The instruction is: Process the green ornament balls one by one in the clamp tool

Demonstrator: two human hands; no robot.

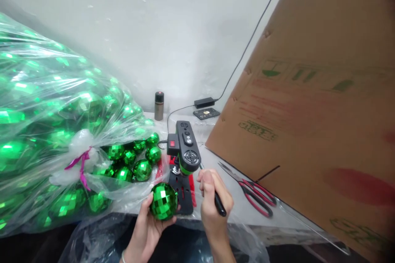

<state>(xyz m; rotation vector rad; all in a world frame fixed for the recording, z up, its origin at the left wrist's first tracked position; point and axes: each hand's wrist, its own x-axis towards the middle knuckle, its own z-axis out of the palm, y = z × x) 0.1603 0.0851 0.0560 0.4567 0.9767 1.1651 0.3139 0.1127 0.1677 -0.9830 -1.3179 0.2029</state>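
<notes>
Resting in the left hand's [148,226] grip, green ball [163,201] sits beside drill [185,152].

Both hands come up from the near edge, forearms bare. The left hand [145,226] is turned palm up, fingers cupped and curled closed around something round, thumb lying along its left side. The right hand [212,199], just to its right, is closed in a fist, knuckles facing far, thumb up, gripping a thin black handle.
</notes>
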